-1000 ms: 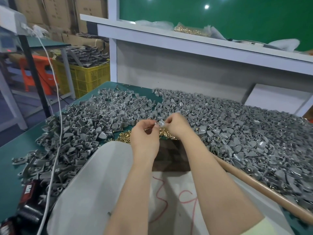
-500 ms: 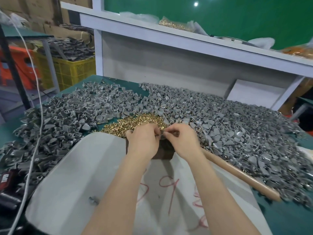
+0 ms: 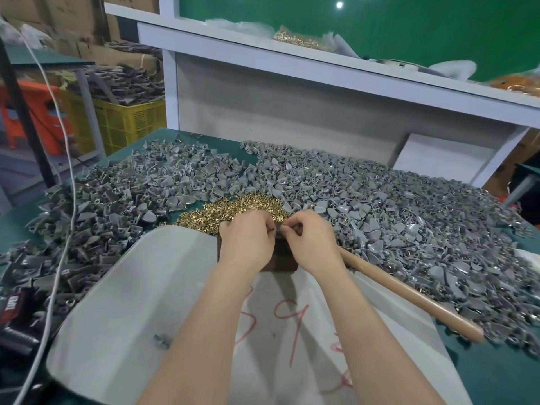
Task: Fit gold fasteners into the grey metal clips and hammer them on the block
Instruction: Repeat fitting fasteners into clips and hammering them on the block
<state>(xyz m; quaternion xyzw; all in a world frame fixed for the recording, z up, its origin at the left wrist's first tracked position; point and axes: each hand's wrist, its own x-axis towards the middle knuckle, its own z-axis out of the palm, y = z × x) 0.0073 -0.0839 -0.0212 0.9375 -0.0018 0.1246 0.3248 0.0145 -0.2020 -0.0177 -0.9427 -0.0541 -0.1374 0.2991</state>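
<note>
My left hand (image 3: 248, 239) and my right hand (image 3: 311, 241) meet fingertip to fingertip above the dark wooden block (image 3: 282, 258). Between them they pinch a small grey metal clip (image 3: 277, 228), mostly hidden by the fingers; whether a fastener sits in it cannot be seen. A heap of gold fasteners (image 3: 230, 210) lies just behind the hands. Loose grey clips (image 3: 380, 206) cover the green table all around. The hammer's wooden handle (image 3: 409, 293) lies to the right of my right wrist, its head hidden.
A white sack (image 3: 131, 302) with red marks spreads under my forearms, one clip (image 3: 162, 340) lying in it. A white cable (image 3: 62, 229) hangs at the left. A white shelf (image 3: 321, 68) bearing bagged gold fasteners (image 3: 304, 40) stands behind. A yellow crate (image 3: 131, 121) is far left.
Both hands came down with the clip from above the fastener heap to just over the block. The view has tilted down and drawn closer.
</note>
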